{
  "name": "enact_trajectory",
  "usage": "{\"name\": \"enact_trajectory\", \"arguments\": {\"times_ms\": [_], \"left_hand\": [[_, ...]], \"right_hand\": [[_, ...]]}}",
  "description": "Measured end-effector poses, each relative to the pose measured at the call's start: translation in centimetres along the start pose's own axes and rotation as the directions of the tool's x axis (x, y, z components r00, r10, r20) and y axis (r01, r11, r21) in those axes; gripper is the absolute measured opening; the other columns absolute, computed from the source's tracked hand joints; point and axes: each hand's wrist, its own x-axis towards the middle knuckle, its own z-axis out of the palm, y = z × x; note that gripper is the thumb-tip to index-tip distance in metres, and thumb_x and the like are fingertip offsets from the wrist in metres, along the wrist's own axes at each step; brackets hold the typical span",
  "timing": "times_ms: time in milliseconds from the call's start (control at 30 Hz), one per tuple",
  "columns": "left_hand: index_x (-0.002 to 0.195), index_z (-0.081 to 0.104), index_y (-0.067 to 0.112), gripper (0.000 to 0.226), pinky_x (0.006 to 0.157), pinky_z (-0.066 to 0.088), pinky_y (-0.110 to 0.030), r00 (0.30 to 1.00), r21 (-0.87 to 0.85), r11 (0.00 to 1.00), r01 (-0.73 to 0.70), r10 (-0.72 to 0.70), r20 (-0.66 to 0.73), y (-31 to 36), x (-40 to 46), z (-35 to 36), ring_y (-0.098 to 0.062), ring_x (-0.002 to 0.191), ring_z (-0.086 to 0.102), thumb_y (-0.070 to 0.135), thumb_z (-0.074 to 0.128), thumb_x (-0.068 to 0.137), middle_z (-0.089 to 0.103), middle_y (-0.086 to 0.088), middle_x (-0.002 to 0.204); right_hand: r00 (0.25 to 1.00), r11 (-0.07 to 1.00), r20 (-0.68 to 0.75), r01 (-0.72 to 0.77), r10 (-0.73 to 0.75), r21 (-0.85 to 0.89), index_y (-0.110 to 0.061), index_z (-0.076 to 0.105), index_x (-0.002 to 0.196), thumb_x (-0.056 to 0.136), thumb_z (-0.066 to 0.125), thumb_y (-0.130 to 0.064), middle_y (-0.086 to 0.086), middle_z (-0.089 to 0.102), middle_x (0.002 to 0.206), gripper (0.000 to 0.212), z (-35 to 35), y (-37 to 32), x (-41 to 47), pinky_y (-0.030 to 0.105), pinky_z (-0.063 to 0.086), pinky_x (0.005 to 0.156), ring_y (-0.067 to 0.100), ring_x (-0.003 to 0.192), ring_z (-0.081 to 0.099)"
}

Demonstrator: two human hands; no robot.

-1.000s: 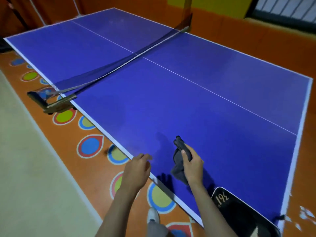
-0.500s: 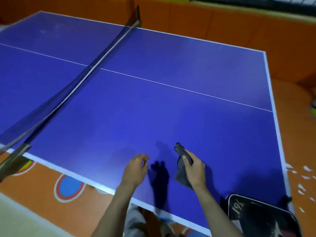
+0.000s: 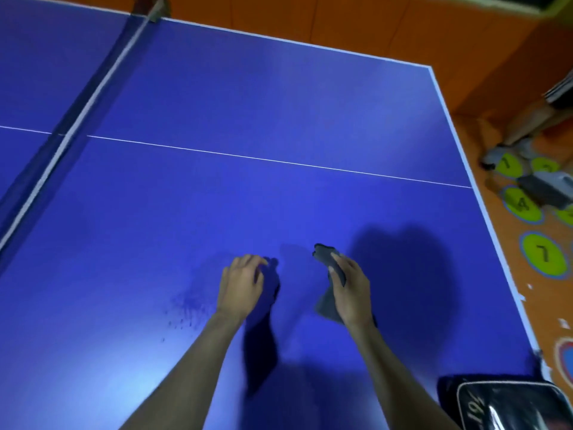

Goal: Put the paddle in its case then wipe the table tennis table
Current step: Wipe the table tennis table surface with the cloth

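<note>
The blue table tennis table (image 3: 279, 125) fills the view. My right hand (image 3: 350, 290) grips a dark grey cloth (image 3: 328, 268) just above the near half of the table; the cloth hangs below the hand. My left hand (image 3: 242, 283) hovers beside it with loosely curled fingers and holds nothing. A patch of dark specks (image 3: 186, 308) marks the surface left of my left hand. The black paddle case (image 3: 508, 405) lies on the near right corner; the paddle itself is not visible.
The net (image 3: 71, 119) crosses the table at the left. The floor is orange with numbered green circles (image 3: 542, 252) at the right. A person's legs (image 3: 527, 125) and a grey box (image 3: 548, 187) are beyond the table's right edge.
The view has swung right and in over the table. Both hands now hang over the table's near half, farther from its edge. The right hand still holds the cloth.
</note>
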Motion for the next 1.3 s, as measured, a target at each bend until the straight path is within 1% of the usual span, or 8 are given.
{"name": "enact_trajectory", "arguments": {"times_ms": [100,200,267,333,433,933,1133,1300], "left_hand": [[0.120,0.065,0.024,0.036,0.091,0.047,-0.043,0.995,0.106,0.990,-0.090,0.093,-0.022,-2.5,5.1,1.3,-0.027,0.117,0.060,0.018,0.056,0.086,0.065,0.003,0.123],[0.133,0.059,0.019,0.041,0.111,0.039,-0.050,0.994,0.211,0.974,-0.079,0.093,-0.058,-4.6,9.5,2.8,-0.029,0.138,0.049,0.023,0.044,0.095,0.056,-0.005,0.144],[0.141,0.054,0.017,0.043,0.120,0.029,-0.053,0.995,0.292,0.955,-0.049,0.071,-0.066,-5.7,11.0,4.0,-0.031,0.147,0.039,0.024,0.041,0.100,0.047,-0.009,0.154],[0.145,0.051,0.017,0.044,0.123,0.022,-0.054,0.996,0.314,0.948,-0.050,0.071,-0.057,-6.4,11.5,4.9,-0.031,0.150,0.033,0.028,0.038,0.103,0.043,-0.009,0.158],[0.142,0.055,0.015,0.045,0.123,0.022,-0.056,0.995,0.308,0.949,-0.071,0.089,-0.046,-6.7,11.7,5.3,-0.029,0.149,0.035,0.032,0.037,0.104,0.047,-0.009,0.154],[0.135,0.062,0.019,0.042,0.119,0.027,-0.059,0.991,0.348,0.935,-0.060,0.098,-0.093,-7.0,12.5,6.0,-0.028,0.146,0.042,0.031,0.049,0.097,0.051,-0.006,0.152],[0.136,0.061,0.016,0.041,0.119,0.027,-0.059,0.990,0.372,0.925,-0.070,0.112,-0.091,-7.3,12.3,6.0,-0.030,0.146,0.041,0.029,0.047,0.100,0.050,-0.007,0.152],[0.138,0.057,0.018,0.043,0.122,0.021,-0.058,0.994,0.355,0.934,-0.047,0.080,-0.079,-7.0,12.4,5.8,-0.028,0.148,0.037,0.032,0.041,0.101,0.048,-0.006,0.153]], "right_hand": [[0.990,0.994,-0.112,0.082,-0.089,-0.065,-0.017,0.067,0.138,0.103,0.064,-0.011,0.005,0.054,0.151,0.036,3.4,-1.0,3.5,0.002,0.029,0.109,0.017,0.136,0.056],[0.995,0.991,0.026,0.094,-0.092,-0.091,-0.029,0.057,0.149,0.105,0.062,-0.022,-0.002,0.030,0.169,0.044,8.0,0.4,5.7,0.027,0.025,0.126,0.014,0.155,0.030],[0.988,0.934,0.063,0.154,-0.141,-0.323,-0.039,0.043,0.157,0.106,0.049,-0.045,-0.003,0.016,0.174,0.051,10.8,2.1,5.8,0.039,0.014,0.130,0.020,0.161,0.012],[0.979,0.829,0.018,0.182,-0.204,-0.528,-0.041,0.036,0.160,0.102,0.042,-0.053,0.000,0.018,0.174,0.060,12.5,3.1,6.3,0.043,0.013,0.130,0.025,0.161,0.014],[0.975,0.786,-0.044,0.148,-0.217,-0.600,-0.040,0.032,0.162,0.100,0.043,-0.054,0.001,0.019,0.174,0.064,13.2,2.7,9.3,0.045,0.013,0.130,0.025,0.161,0.013],[0.950,0.772,-0.055,0.215,-0.307,-0.598,-0.038,0.039,0.159,0.102,0.038,-0.052,0.004,0.029,0.170,0.058,15.8,-2.3,32.5,0.050,0.017,0.128,0.032,0.158,0.022],[0.919,0.781,-0.091,0.271,-0.384,-0.562,-0.032,0.052,0.153,0.106,0.039,-0.045,0.005,0.040,0.165,0.050,16.3,-1.3,31.4,0.049,0.022,0.127,0.031,0.155,0.032],[0.950,0.786,-0.007,0.254,-0.312,-0.563,-0.036,0.041,0.158,0.105,0.029,-0.048,0.002,0.029,0.170,0.056,16.5,-1.2,23.6,0.047,0.014,0.129,0.027,0.159,0.019]]}}
